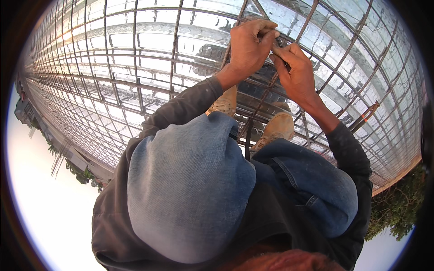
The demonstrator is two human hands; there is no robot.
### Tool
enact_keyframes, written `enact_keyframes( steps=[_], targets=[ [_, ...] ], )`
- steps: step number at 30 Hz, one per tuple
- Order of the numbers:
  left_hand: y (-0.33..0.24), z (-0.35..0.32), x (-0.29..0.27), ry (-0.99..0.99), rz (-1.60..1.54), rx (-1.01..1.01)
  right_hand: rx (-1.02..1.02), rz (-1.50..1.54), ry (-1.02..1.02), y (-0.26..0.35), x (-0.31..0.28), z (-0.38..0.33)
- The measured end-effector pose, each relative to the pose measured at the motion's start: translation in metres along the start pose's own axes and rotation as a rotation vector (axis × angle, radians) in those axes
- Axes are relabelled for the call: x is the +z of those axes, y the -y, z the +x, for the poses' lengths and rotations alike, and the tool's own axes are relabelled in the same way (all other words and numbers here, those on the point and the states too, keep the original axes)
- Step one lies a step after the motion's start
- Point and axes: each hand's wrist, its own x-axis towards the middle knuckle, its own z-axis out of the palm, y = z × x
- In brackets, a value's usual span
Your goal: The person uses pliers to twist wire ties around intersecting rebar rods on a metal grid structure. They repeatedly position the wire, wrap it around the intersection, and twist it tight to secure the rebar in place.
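Observation:
My left hand (250, 50) is closed in a pinch at a crossing of the rebar mesh (175, 36). Close beside it on the right, my right hand (297, 74) is pinched too, its thumb and forefinger nearly meeting the left fingertips. Whatever thin piece lies between the fingers is too small to make out. The steel bars run in a grid just under both hands. I squat on the mesh, and my tan boots (276, 128) show below the hands, between my jeans-covered knees.
Under the bars lies a shiny, ridged silvery surface (156, 40). To the right, a dark, slender object with an orange band (363, 118) rests on the mesh. Upright bars (61, 156) and greenery stand beyond the left edge; leafy branches (398, 203) are at the lower right.

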Motion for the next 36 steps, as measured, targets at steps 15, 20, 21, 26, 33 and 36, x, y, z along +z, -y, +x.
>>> enact_keyframes(
  steps=[15,20,21,26,33,36],
  targets=[
    [0.031,-0.012,-0.007,-0.022,0.209,0.475,0.128,0.031,0.146,0.038,-0.035,0.024],
    [0.028,-0.01,-0.004,-0.042,0.201,0.499,-0.131,-0.332,0.19,0.029,-0.06,0.065],
    [0.027,-0.008,-0.004,-0.045,0.198,0.524,-0.225,-0.401,0.196,0.024,-0.06,0.074],
    [0.026,-0.008,-0.008,0.013,0.15,0.441,-0.284,-0.335,0.178,0.003,-0.057,0.093],
    [0.021,-0.007,-0.014,0.006,0.096,0.29,-0.377,-0.581,0.229,-0.004,-0.062,0.084],
    [0.014,0.0,-0.021,0.053,0.09,0.266,-0.352,-0.461,0.189,-0.015,-0.06,0.076]
  ],
)
